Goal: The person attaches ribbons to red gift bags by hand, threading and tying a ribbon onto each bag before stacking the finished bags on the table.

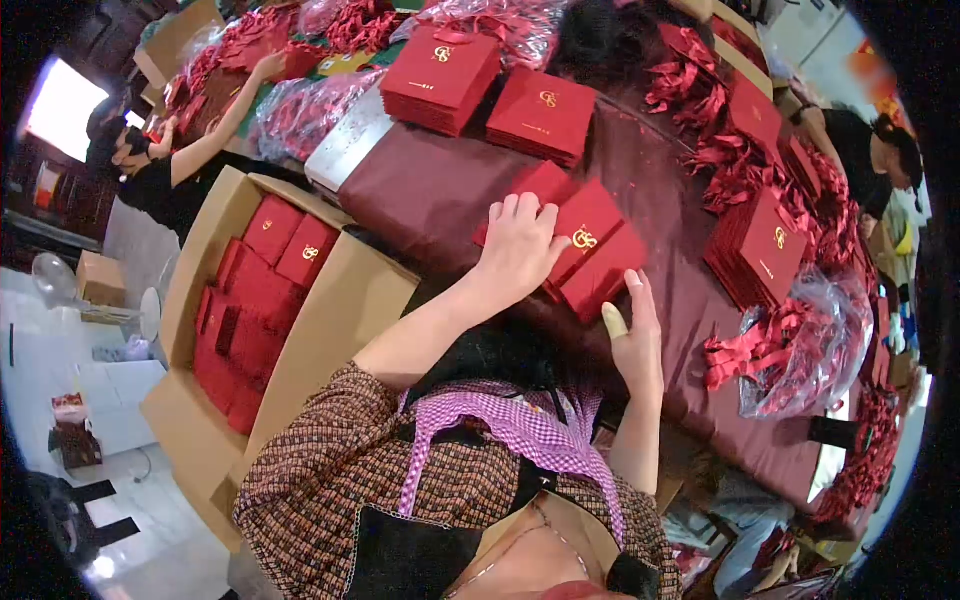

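Observation:
In front of me on the table lie red gift bags (600, 238) with a gold logo, flat, overlapping and a little fanned. My left hand (522, 245) is over their left side, fingers bent round the bags and thumb near the logo. My right hand (637, 335) is at their lower right edge, index finger and thumb stretched apart. A pale yellow cover (614, 320) sits on that thumb. Whether the right fingertips touch the bags, I cannot tell. Just beyond are two neat stacks, a taller bag stack (440, 80) and a lower bag stack (541, 115).
An open cardboard box (330, 330) filled with red bags stands at my left. On the right are another bag stack (757, 250), red ribbons (720, 165) and clear plastic wrap (815, 345). A person (195, 160) works at the far left, another person (865, 160) at the right.

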Available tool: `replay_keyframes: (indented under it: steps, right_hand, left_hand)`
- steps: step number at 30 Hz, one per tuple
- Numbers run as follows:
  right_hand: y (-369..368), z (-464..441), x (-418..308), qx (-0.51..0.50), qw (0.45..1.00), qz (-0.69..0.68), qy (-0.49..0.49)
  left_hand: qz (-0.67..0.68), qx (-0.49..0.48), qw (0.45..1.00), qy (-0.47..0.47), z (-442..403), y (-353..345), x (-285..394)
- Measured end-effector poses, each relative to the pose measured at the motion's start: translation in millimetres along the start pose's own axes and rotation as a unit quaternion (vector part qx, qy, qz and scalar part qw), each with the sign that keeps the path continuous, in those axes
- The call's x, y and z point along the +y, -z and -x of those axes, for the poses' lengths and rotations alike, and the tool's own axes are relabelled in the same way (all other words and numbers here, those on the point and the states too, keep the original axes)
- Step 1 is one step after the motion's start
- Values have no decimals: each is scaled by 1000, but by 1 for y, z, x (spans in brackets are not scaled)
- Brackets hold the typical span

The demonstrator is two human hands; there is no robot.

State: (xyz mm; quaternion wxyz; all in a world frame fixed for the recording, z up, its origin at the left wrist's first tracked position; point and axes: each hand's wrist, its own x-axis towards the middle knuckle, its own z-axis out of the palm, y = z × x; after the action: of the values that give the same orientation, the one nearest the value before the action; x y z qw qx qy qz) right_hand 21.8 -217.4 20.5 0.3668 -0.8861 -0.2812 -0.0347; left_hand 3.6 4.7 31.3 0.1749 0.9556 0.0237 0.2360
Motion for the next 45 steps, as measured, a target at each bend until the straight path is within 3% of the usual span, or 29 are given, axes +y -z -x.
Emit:
replay_keyframes:
  steps: [2,6,8,11,12,18,21,23,25,26,28,29,30,31,32,33,34,36,45]
  right_hand:
    - [13,10,2,15,999,-1,-31]
    - [51,28,16,188,981,34,-32]
    - [75,45,43,298,950,56,-71]
    - [107,76,70,421,880,-98,-196]
    - [116,83,74,437,884,-58,-157]
    - [123,96,79,417,889,-73,-175]
    - [126,72,87,347,925,96,-120]
    - [123,55,90,246,946,149,-147]
    - [110,44,96,220,896,346,-169]
    - [111,36,101,106,884,387,-241]
    - [91,39,123,115,865,438,-216]
    - [90,37,123,103,855,467,-200]
    - [84,37,129,131,869,447,-167]
    - [87,32,120,90,871,449,-176]
    - [83,29,122,138,894,400,-146]
    - [82,26,119,142,891,408,-138]
    - [80,22,115,144,888,416,-129]
    - [74,17,112,141,887,423,-123]
    - [71,31,106,133,899,384,-165]
  left_hand:
    - [-15,18,1000,-21,-2,-4,2]
    - [-21,-19,999,-39,-8,-4,2]
    - [-48,23,996,-78,-8,-7,4]
    - [-4,-10,998,-68,-9,-13,3]
    - [5,-21,998,-55,-10,-13,3]
    - [58,-40,997,-19,-14,-14,11]
    - [72,-38,996,-21,-16,-20,5]
    - [104,-36,994,-12,-17,-22,3]
    - [105,-48,993,17,-18,-20,7]
    - [121,-73,989,51,-18,-17,9]
    - [212,-66,974,42,-15,-33,-13]
    - [195,-73,977,43,-16,-33,-15]
    - [176,-81,980,46,-16,-33,-15]
    - [156,-107,980,66,-20,-31,-14]
    - [132,-133,978,87,-22,-29,-14]
    - [157,-58,986,19,-19,-37,-20]
    - [162,-60,985,9,-22,-34,-12]
    - [179,-105,974,88,-24,-18,4]
    - [178,-96,977,68,-19,-15,12]
